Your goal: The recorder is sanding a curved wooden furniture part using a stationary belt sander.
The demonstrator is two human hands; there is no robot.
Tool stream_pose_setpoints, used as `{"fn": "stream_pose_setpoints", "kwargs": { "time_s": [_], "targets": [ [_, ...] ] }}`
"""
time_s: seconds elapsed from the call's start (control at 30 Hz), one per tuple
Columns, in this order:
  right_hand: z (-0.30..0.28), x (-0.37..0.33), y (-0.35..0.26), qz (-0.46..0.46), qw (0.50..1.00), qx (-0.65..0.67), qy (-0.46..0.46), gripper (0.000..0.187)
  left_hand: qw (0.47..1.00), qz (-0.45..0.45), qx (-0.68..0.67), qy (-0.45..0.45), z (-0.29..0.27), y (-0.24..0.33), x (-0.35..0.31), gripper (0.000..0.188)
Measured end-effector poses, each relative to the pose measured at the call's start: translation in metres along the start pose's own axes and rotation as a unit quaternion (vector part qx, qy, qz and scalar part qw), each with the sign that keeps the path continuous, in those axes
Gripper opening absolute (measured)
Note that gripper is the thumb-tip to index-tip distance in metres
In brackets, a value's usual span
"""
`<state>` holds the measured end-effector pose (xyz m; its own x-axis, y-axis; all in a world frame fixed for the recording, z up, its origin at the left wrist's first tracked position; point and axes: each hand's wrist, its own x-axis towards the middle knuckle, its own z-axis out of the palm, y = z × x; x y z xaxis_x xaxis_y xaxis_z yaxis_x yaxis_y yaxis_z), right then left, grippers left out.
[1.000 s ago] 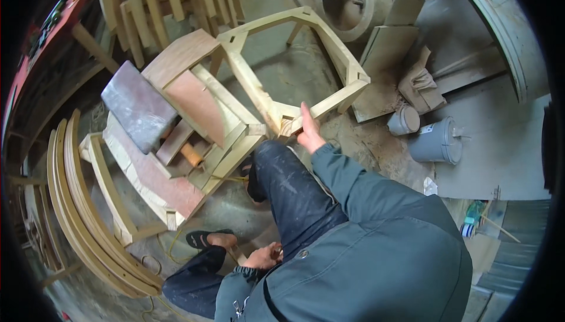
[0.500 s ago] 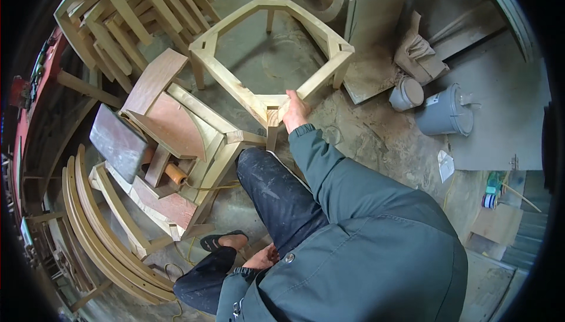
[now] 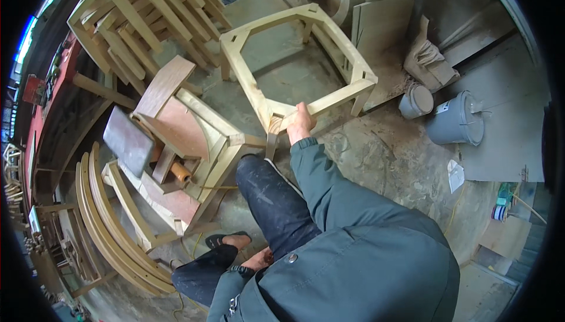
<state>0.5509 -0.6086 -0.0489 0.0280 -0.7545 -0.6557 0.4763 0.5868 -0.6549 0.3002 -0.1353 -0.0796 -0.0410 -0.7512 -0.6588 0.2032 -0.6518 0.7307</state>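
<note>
well, right hand point(image 3: 302, 123) around edge of wooden frame point(image 3: 340, 98), wide floor point(image 3: 388, 166) alongside

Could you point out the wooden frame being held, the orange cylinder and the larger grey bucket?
Wooden frame point(image 3: 338, 99), head view: its near rail.
Orange cylinder point(image 3: 179, 171), head view: its rounded side.
Larger grey bucket point(image 3: 447, 125), head view: its side wall.

Dusty workshop with a stained grey floor point(image 3: 376, 169), softly lit.
A red-edged table point(image 3: 52, 92) runs near half past nine, with bluish-white glare point(image 3: 25, 40) beyond it at ten; slatted wooden frames point(image 3: 139, 42) are stacked between ten and eleven. Pale boards point(image 3: 381, 33) lean at one, a smooth grey panel point(image 3: 509, 116) spreads at three, and ridged sheeting point(image 3: 522, 265) shows at four.
</note>
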Motion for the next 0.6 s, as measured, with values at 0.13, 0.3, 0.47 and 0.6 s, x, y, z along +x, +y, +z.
{"fn": "stream_pose_setpoints", "kwargs": {
  "time_s": [0.13,0.3,0.47,0.6],
  "targets": [
    [0.01,-0.041,0.025,-0.013,1.0,0.006,0.008,0.058,1.0,0.002,-0.006,0.03,0.006,-0.027,-0.013,0.039],
    [-0.022,0.037,-0.009,0.023,0.988,-0.042,-0.146,0.06,0.994,0.083,-0.039,0.056,0.01,-0.002,-0.004,0.039],
    [-0.104,-0.019,-0.077,0.039,0.848,-0.463,-0.255,0.034,0.972,0.131,-0.19,0.041,0.027,0.0,-0.009,0.044],
    [-0.21,-0.011,-0.113,0.112,0.497,-0.727,-0.461,0.064,0.968,0.168,-0.124,0.138,0.049,-0.127,0.043,0.051]
  ]
}}
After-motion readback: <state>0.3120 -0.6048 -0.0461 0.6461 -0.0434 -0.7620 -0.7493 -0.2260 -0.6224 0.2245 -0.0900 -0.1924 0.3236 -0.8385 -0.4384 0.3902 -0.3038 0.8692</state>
